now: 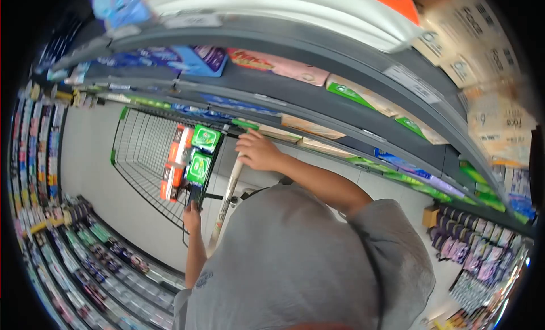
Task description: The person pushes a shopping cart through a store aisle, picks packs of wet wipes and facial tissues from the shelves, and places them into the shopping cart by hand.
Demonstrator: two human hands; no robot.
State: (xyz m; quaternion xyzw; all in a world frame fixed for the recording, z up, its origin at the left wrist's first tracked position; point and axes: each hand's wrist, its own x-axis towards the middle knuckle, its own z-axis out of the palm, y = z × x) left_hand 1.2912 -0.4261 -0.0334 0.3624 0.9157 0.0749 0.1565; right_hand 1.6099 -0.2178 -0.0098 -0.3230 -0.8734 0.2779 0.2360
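Note:
My right hand (258, 150) is closed over the white handle bar (229, 191) of a shopping cart (145, 185), near the bar's green end. My left hand (192, 218) is closed at the cart's near edge, by a dark object (196, 195). What exactly its fingers hold, I cannot make out. Inside the wire cart lie two green packs (205, 138) nearest me. Beyond them are orange and white packs (179, 146).
Along the right runs a long grey shelf (306, 46) stacked with tissue packs, among them beige ones (465, 32). Another product rack (108, 273) stands on the left. Pale floor (91, 154) shows beyond the cart. Packaged goods (471, 250) hang behind me.

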